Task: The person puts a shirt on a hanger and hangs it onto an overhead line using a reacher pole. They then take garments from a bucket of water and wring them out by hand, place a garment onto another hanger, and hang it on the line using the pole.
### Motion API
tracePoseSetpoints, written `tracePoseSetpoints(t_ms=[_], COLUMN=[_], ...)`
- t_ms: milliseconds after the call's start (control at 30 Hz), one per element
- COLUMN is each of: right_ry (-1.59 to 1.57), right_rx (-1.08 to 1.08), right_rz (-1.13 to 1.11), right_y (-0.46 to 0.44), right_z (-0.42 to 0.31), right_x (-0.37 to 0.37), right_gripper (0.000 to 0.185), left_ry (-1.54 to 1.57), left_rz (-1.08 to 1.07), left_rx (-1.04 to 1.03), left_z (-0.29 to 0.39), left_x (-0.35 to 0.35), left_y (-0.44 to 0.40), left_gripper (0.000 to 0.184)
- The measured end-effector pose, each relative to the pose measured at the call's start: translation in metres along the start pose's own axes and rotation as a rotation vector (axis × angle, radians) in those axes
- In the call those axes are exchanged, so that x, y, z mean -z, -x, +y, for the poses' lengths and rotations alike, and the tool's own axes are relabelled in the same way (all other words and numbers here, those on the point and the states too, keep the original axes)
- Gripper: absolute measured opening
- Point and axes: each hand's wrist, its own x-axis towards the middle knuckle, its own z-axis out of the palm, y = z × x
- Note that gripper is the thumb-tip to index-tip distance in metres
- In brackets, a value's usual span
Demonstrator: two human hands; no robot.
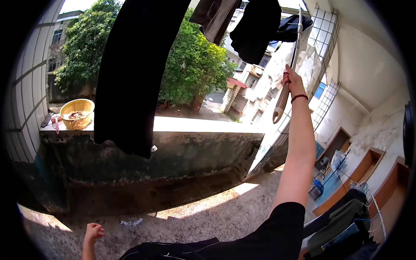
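Note:
My right hand [294, 82] is raised at the end of an outstretched arm, its fingers wrapped round a clothes pole [281, 102]. The pole slants upward, its brownish handle with a looped end hanging below my hand. Its top end reaches up beside a dark hanging garment [294, 28]. At the lower left, my left hand [93, 232] hangs low over the concrete floor, fingers loosely curled with nothing visible in them. Long black trousers [134, 73] hang in front of me, with a brown garment [215, 19] and a black garment [256, 32] farther right.
A low wall [208, 125] with a sunlit ledge runs across ahead. On its left end stands a yellow basket [78, 113] beside a pink-handled item [56, 123]. At right, clothes [342, 221] hang on a rack near doorways [368, 164]. Trees and buildings lie beyond.

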Motion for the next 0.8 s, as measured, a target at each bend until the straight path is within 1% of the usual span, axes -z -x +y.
tracePoseSetpoints(t_ms=[67,133,200,267,333,367,400,500,533,600,633,733,800], right_ry=[0.010,0.053,0.105,0.098,-0.009,-0.152,-0.254,-0.514,-0.466,-0.654,-0.763,-0.893,-0.929], right_rx=[-0.013,0.005,0.085,0.102,0.088,0.001,-0.030,-0.109,-0.121,-0.206,-0.234,-0.198,-0.196], right_rz=[-0.021,0.041,0.143,0.192,0.143,0.032,-0.025,-0.333,-0.379,-0.633,-0.780,-0.852,-0.829], right_y=[-0.003,0.002,0.009,0.009,0.029,0.037,0.053,0.065,0.064,0.067,0.069,0.079,0.092], right_z=[0.014,0.022,0.034,0.048,0.053,0.054,0.052,0.062,0.062,0.052,0.042,0.034,0.042], right_x=[0.010,0.012,0.005,-0.007,-0.030,-0.037,-0.046,-0.043,-0.037,-0.026,-0.024,-0.032,-0.043], right_gripper=[0.037,0.036,0.036,0.036,0.033,0.032,0.033,0.035,0.034,0.035,0.039,0.041,0.042], left_ry=[-0.019,-0.033,-0.067,-0.073,-0.104,-0.119,-0.134,-0.169,-0.201,-0.248,-0.248,-0.304,-0.333], left_rz=[0.011,-0.023,-0.029,-0.055,-0.090,-0.112,-0.124,-0.239,-0.261,-0.339,-0.363,-0.417,-0.462], left_rx=[-0.006,0.004,0.005,-0.017,-0.017,-0.012,-0.013,-0.001,-0.020,0.001,0.006,-0.014,-0.021], left_z=[0.002,0.008,0.017,0.027,0.042,0.047,0.051,0.062,0.066,0.076,0.083,0.100,0.115], left_x=[0.000,-0.003,-0.004,-0.008,-0.017,-0.022,-0.025,-0.039,-0.043,-0.052,-0.057,-0.066,-0.072], left_y=[-0.009,-0.015,-0.020,-0.029,-0.035,-0.038,-0.044,-0.062,-0.066,-0.079,-0.082,-0.091,-0.093], left_gripper=[0.018,0.019,0.019,0.020,0.020,0.020,0.020,0.020,0.021,0.021,0.020,0.020,0.020])
